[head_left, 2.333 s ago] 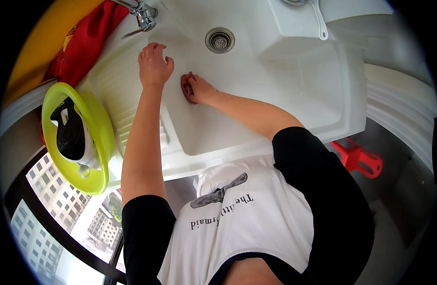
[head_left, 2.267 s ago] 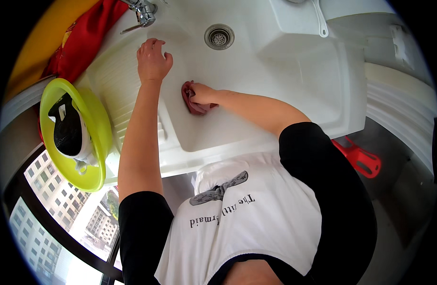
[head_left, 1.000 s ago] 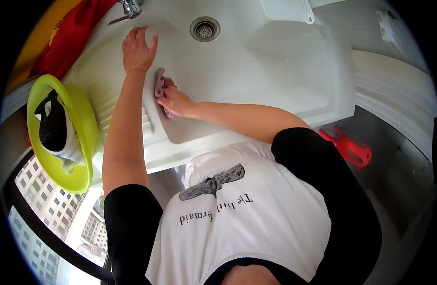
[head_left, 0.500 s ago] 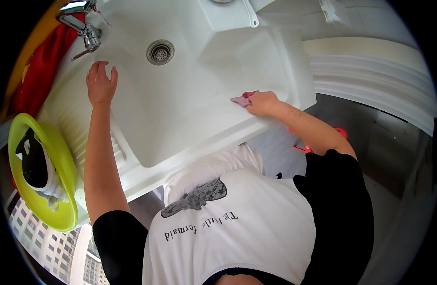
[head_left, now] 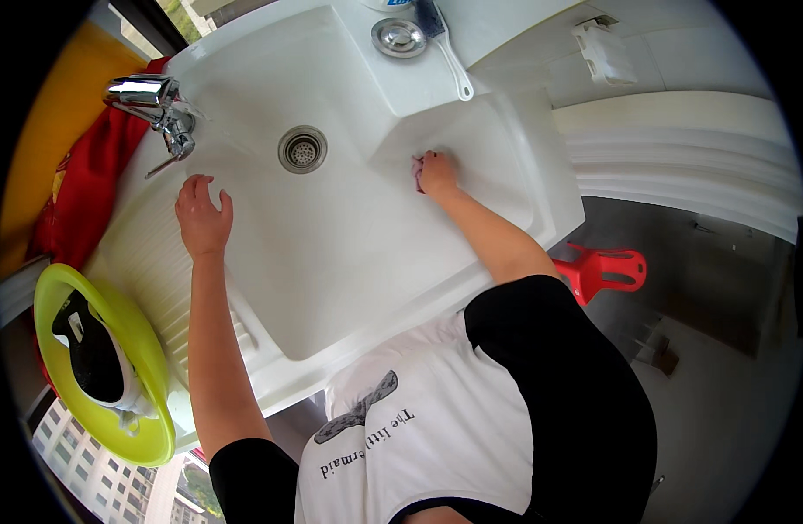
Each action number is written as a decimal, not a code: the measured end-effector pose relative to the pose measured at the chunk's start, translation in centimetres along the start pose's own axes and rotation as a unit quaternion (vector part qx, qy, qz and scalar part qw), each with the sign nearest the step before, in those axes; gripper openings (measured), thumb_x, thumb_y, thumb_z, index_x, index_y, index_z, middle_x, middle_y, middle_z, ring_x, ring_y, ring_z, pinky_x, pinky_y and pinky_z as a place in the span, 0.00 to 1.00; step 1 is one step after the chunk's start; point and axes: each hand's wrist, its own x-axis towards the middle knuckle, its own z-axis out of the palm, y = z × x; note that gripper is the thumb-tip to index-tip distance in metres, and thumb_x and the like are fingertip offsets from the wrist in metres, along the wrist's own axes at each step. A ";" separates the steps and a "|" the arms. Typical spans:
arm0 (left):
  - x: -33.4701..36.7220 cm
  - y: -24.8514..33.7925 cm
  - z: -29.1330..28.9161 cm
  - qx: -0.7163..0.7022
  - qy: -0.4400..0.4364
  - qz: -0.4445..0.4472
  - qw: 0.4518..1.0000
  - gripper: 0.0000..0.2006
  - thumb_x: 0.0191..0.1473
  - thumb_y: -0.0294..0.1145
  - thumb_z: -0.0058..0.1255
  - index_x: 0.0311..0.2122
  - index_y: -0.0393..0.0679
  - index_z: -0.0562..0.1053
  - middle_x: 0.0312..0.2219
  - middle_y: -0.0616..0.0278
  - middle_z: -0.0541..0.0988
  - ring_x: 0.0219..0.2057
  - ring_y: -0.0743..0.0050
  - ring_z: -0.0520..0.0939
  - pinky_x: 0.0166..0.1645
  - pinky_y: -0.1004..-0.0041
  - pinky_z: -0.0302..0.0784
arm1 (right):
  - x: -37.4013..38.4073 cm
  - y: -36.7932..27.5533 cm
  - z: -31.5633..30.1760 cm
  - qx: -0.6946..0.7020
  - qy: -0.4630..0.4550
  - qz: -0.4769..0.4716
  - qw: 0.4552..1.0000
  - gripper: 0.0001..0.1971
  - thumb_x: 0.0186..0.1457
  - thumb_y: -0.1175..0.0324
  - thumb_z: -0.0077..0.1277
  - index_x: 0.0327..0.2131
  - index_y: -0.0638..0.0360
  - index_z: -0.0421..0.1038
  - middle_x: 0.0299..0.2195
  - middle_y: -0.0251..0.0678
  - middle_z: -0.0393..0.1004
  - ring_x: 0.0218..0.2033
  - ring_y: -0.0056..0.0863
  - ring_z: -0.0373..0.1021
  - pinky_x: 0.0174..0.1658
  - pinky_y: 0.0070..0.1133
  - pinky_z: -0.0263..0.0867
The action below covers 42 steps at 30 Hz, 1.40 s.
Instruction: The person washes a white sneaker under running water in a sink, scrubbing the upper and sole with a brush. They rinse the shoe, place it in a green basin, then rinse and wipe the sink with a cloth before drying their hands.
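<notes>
A white laundry sink (head_left: 305,253) with a round metal drain (head_left: 303,149) fills the middle of the view. My right hand (head_left: 438,174) presses a bunched pink cloth (head_left: 418,173) against the sink's inner surface, on the right side. The fingers are closed over it, so only its left edge shows. At the left rim, beside the chrome faucet (head_left: 161,113), my left hand (head_left: 202,215) rests with its fingers apart and nothing in it.
A lime-green basin (head_left: 161,419) holding a black and white shoe (head_left: 96,354) stands on the ribbed drainboard (head_left: 161,279). A white-handled brush (head_left: 454,65) and round metal dish (head_left: 399,38) sit on the back ledge. A red stool (head_left: 607,272) is on the floor at right.
My right hand has moved with the cloth from the sink's near right edge farther in, toward the back. The whole view has shifted, showing more of the back ledge. My left hand stays near the faucet.
</notes>
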 end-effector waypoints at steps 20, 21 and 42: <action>0.6 0.6 -0.1 0.005 -0.004 -0.003 1.000 0.14 0.41 0.29 0.51 0.37 0.43 0.70 0.42 0.58 0.71 0.44 0.58 0.71 0.50 0.61 0.64 | 3.2 -30.3 -7.8 0.897 -0.321 0.096 0.287 0.10 0.53 0.66 0.44 0.35 0.62 0.68 0.32 0.38 0.72 0.30 0.32 0.70 0.36 0.31 0.68; 1.2 1.1 -0.3 0.006 -0.006 0.008 1.000 0.14 0.41 0.28 0.50 0.37 0.43 0.70 0.42 0.58 0.71 0.45 0.58 0.71 0.50 0.61 0.64 | 4.4 -30.8 -5.6 0.898 -0.307 0.086 0.304 0.10 0.53 0.66 0.45 0.35 0.62 0.68 0.32 0.38 0.72 0.30 0.32 0.70 0.35 0.31 0.68; 0.0 0.2 -0.4 -0.010 -0.013 -0.004 1.000 0.12 0.40 0.25 0.49 0.36 0.42 0.70 0.41 0.59 0.72 0.44 0.59 0.71 0.50 0.62 0.65 | -0.1 6.3 -3.8 -0.309 0.182 -0.195 0.913 0.21 0.50 0.68 0.43 0.48 0.64 0.65 0.54 0.43 0.58 0.55 0.37 0.53 0.54 0.31 0.54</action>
